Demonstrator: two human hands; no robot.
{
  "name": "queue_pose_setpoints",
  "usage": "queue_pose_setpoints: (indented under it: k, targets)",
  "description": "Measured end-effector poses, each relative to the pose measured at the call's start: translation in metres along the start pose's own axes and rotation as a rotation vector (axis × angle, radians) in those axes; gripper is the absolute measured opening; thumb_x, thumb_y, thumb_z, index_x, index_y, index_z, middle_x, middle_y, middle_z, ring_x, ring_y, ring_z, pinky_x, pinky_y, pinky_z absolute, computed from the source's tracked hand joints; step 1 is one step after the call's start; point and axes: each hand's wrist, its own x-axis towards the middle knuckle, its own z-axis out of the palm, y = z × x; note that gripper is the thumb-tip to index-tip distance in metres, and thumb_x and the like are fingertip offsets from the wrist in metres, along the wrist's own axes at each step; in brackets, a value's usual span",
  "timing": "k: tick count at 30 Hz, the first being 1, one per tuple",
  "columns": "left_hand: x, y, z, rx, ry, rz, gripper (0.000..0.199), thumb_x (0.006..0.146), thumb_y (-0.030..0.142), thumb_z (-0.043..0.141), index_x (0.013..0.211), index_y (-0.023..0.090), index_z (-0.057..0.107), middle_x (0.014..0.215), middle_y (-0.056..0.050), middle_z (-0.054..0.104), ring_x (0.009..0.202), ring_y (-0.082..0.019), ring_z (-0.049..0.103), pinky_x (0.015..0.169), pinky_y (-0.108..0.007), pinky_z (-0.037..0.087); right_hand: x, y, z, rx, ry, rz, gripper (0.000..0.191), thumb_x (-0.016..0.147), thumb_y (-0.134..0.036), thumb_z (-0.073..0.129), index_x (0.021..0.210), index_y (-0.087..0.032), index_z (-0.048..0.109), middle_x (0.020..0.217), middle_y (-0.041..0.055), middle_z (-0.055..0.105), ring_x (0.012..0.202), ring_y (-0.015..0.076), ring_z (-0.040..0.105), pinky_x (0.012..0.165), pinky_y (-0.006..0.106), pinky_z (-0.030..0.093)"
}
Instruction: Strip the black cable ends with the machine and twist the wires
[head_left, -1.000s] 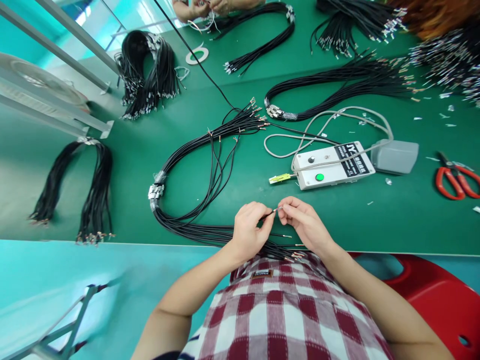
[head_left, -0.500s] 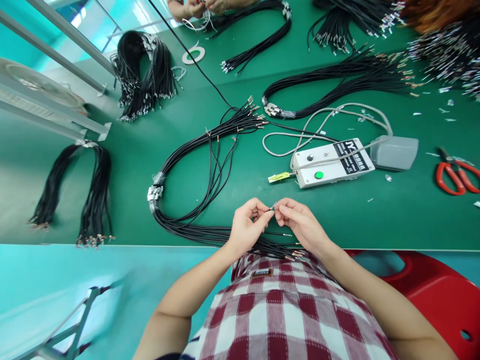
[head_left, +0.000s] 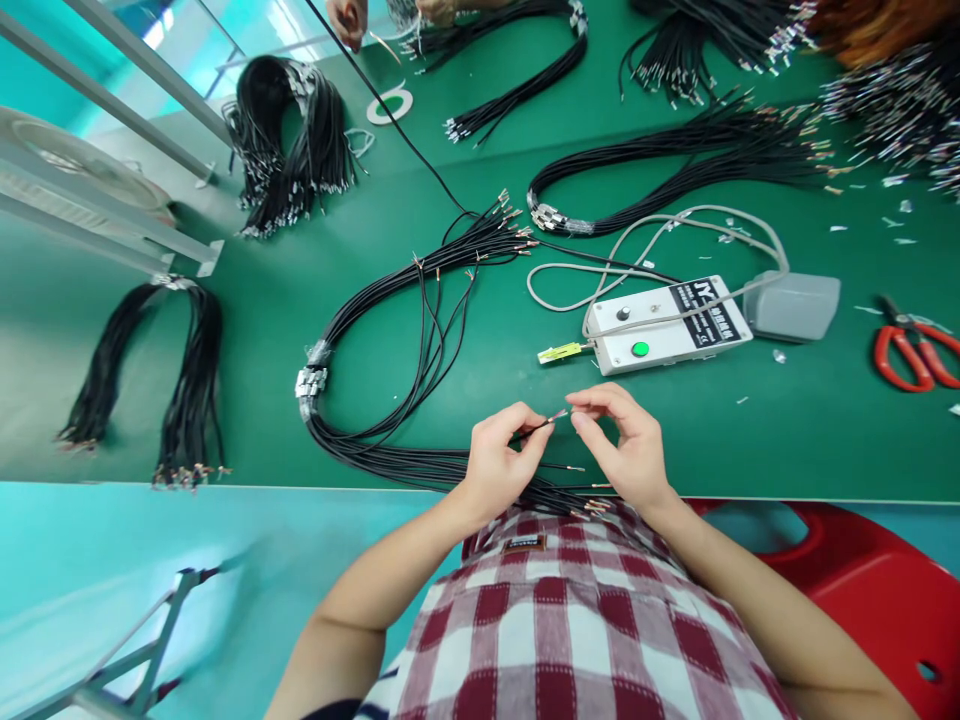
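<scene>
My left hand (head_left: pixel 501 455) pinches a thin black cable (head_left: pixel 534 432) close to its stripped end, where fine wires stick out past the fingertips. Just right of those wires is my right hand (head_left: pixel 621 438), thumb and forefinger apart with nothing visible between them. The cable bundle (head_left: pixel 367 300) curves in a U on the green table, bound at its left bend by clear wrap and silvery pieces (head_left: pixel 310 383). Its lower ends pass beneath my left hand to the table's front edge; the upper ends fan out with bared tips.
Behind my hands lies a white control box (head_left: pixel 667 325) with a green button, a yellow-green clip and a grey cord. Red-handled cutters (head_left: pixel 911 350) rest at right. More cable bundles (head_left: pixel 675 165) and a tape roll (head_left: pixel 390 106) lie farther back. Another person's hand (head_left: pixel 349 20) shows at the top.
My right thumb and forefinger have parted from the wire end and moved slightly right. The left hand keeps its pinch, with the cable tip now more exposed. The other person's hands have moved apart.
</scene>
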Motion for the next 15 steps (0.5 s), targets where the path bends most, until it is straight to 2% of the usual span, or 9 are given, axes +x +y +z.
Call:
queue_pose_setpoints:
  k: [3,6,11,15]
  targets:
    - [0.0,-0.001,0.002,0.012,0.017,0.017,0.016,0.088,0.021,0.064,0.073,0.017,0.061,0.066,0.002,0.062,0.058,-0.009,0.051,0.057,-0.02,0.042,-0.005,-0.004,-0.001,-0.198,0.001,-0.188,0.019,0.09,-0.019,0.062,0.105,-0.024,0.071,0.092,0.0046,0.068,0.074,0.0156,0.063,0.074,0.034,0.053]
    - [0.001,-0.001,0.002,0.002,0.024,-0.022,0.017,0.089,0.023,0.063,0.072,0.018,0.061,0.065,0.002,0.06,0.058,-0.009,0.051,0.058,-0.021,0.042,-0.011,-0.003,0.001,-0.325,-0.022,-0.238,0.023,0.091,-0.021,0.059,0.11,-0.027,0.072,0.096,0.0066,0.072,0.073,0.0175,0.064,0.074,0.037,0.053]
    - [0.003,0.002,0.001,-0.037,0.056,-0.093,0.018,0.088,0.028,0.064,0.073,0.018,0.062,0.063,0.002,0.06,0.058,-0.01,0.05,0.056,-0.022,0.042,-0.017,0.003,0.0,-0.468,-0.105,-0.244,0.017,0.09,-0.026,0.061,0.098,-0.029,0.076,0.093,0.0065,0.075,0.082,0.0222,0.068,0.076,0.04,0.051]
    - [0.002,0.002,0.001,0.001,0.075,-0.057,0.018,0.088,0.026,0.065,0.073,0.018,0.062,0.064,0.001,0.06,0.057,-0.01,0.05,0.057,-0.022,0.041,-0.009,0.002,-0.004,-0.25,0.004,-0.092,0.013,0.091,-0.03,0.062,0.097,-0.026,0.073,0.093,0.007,0.072,0.08,0.0212,0.065,0.078,0.04,0.052]
